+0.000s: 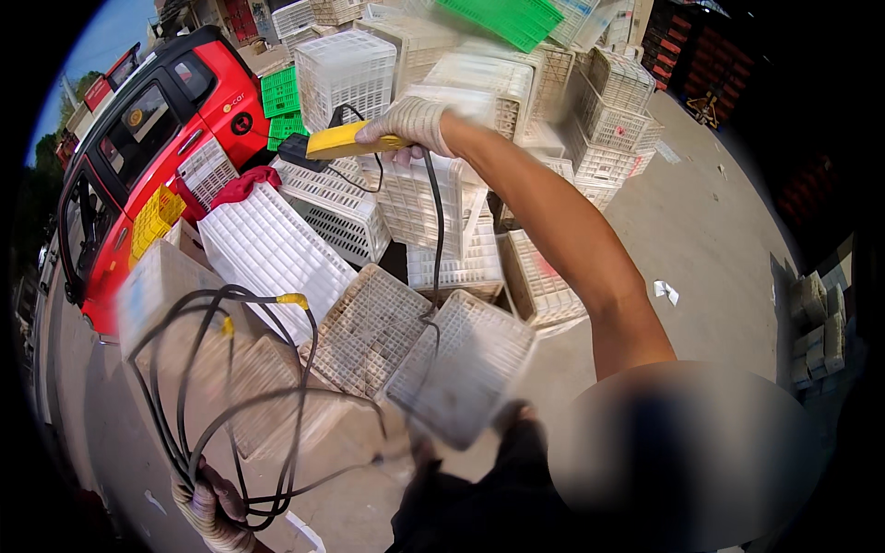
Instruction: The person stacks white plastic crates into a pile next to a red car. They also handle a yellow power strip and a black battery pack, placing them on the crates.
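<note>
My right hand, in a pale knitted glove, is closed round a long yellow power strip above the crates. A black adapter sits at the strip's far left end, with a thin cord looping beneath it. From beside this hand a black cable hangs down across the crates. At the lower left, my left hand, also gloved, grips several loose loops of black cable. Yellow tape wraps part of one loop. Fingers of both hands are partly hidden by what they hold.
White plastic crates are heaped ahead, some near my feet. A red pickup stands at the left. Green crates and a yellow crate are beside it. Concrete ground extends to the right.
</note>
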`<state>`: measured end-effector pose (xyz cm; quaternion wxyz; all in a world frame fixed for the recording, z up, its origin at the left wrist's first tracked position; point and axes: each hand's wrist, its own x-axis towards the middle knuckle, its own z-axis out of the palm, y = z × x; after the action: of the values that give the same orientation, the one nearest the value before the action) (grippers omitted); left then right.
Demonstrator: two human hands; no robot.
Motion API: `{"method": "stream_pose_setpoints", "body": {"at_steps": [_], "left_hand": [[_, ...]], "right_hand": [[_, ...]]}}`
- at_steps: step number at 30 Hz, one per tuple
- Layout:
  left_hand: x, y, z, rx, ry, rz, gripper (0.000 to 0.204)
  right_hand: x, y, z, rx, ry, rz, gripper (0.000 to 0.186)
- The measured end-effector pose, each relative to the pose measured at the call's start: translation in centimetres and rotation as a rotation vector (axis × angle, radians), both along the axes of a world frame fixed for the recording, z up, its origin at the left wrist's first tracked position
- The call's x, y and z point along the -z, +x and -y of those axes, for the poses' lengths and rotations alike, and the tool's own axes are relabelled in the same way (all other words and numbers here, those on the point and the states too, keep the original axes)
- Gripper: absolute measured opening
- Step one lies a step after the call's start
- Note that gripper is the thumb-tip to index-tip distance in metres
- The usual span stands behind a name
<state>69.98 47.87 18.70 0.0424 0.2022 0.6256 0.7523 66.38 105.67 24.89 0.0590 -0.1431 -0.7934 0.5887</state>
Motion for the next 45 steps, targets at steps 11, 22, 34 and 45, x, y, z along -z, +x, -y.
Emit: {"method": "stream_pose_setpoints", "body": {"at_steps": [11,22,34,45], "left_hand": [[-2.1,15.4,-17.7,-0.36,0.222,-0.072,0.043],[-1.7,22.4,-23.1,-0.539,0.144,0.064,0.049],[0.0,17.9,-36.4,-0.292,0.053,0.321,0.051],[-1.3,14.6,-48.9,-0.223,-0.055,0.474,0.053]], "right_hand": [[-7.4,-7.1,-17.5,-0.098,0.354,-0.228,0.032],[-7.8,-8.3,-30.4,0.115,1.213,-0.109,0.062],[4.7,-5.4,-48.5,0.368,1.153,0.021,0.057],[14.3,-7.6,-62.1,0.337,0.882,0.111,0.075]]}}
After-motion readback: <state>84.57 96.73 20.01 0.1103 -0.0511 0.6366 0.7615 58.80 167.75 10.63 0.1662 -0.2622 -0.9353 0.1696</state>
